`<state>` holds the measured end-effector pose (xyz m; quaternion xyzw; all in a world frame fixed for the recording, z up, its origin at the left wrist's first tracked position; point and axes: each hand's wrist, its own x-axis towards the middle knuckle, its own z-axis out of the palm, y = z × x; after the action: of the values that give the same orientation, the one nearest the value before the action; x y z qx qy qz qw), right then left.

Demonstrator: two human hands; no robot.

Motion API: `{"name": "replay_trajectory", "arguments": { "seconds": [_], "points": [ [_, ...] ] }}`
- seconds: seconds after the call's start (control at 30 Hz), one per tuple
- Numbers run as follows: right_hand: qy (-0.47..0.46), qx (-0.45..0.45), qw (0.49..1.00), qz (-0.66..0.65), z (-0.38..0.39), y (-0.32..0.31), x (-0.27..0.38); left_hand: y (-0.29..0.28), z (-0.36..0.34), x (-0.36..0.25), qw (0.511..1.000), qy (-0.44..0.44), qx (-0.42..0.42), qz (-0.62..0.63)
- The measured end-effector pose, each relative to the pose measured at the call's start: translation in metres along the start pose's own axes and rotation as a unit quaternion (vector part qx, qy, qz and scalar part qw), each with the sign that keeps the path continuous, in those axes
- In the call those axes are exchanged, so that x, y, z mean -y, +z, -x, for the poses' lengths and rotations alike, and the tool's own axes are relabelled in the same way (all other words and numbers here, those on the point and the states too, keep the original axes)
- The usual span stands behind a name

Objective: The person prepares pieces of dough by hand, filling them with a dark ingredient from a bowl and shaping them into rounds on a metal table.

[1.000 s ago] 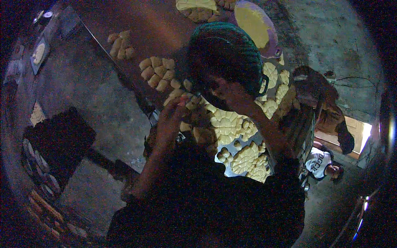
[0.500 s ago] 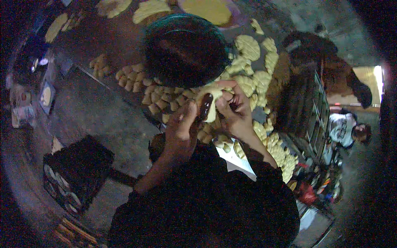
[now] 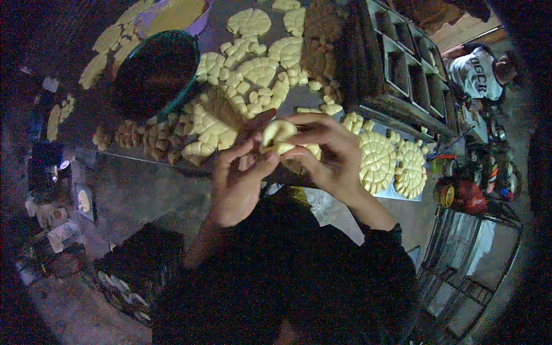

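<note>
A small pale piece of dough (image 3: 280,133) is held between my hands in front of my chest. It is folded over, and only a little of its dark inside shows. My left hand (image 3: 237,181) grips it from the left, thumb bent against its lower side. From the right, my right hand (image 3: 332,154) pinches its edge with the fingertips. Beyond them, the table carries several round dough sheets cut into wedges, such as a dough round (image 3: 376,162). A dark bowl with a teal rim (image 3: 183,96) stands to the far left of my hands.
Small dough lumps (image 3: 154,137) line the table's front edge at left. A purple tub (image 3: 202,22) with yellow contents sits at the back. On the right stand a wooden compartment rack (image 3: 397,69) and a metal frame (image 3: 466,270). A person in a white shirt (image 3: 476,72) is farther right.
The dough's dark filling lay exposed as a strip; now the dough is folded over it and mostly covers it. My view has swung right along the table.
</note>
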<state>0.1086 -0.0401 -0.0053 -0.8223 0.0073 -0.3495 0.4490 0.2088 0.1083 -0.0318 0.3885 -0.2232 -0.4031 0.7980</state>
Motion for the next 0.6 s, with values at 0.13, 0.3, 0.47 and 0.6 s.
{"name": "replay_trajectory", "arguments": {
  "seconds": [0.13, 0.3, 0.47, 0.6],
  "points": [
    [-0.121, -0.003, 0.988, 0.092, 0.033, -0.021, 0.004, 0.028, 0.009, 0.025, 0.985, -0.087, -0.067, 0.129],
    [-0.139, 0.073, 0.977, 0.146, 0.033, -0.039, 0.029, 0.031, 0.016, 0.036, 0.993, -0.022, -0.106, -0.045],
    [-0.057, 0.094, 0.994, -0.014, 0.035, -0.047, 0.024, 0.052, 0.016, 0.008, 0.946, 0.110, -0.066, -0.298],
    [-0.061, 0.065, 0.994, 0.059, 0.011, -0.043, 0.039, 0.043, 0.016, -0.010, 0.962, 0.094, -0.022, -0.257]
  ]
}}
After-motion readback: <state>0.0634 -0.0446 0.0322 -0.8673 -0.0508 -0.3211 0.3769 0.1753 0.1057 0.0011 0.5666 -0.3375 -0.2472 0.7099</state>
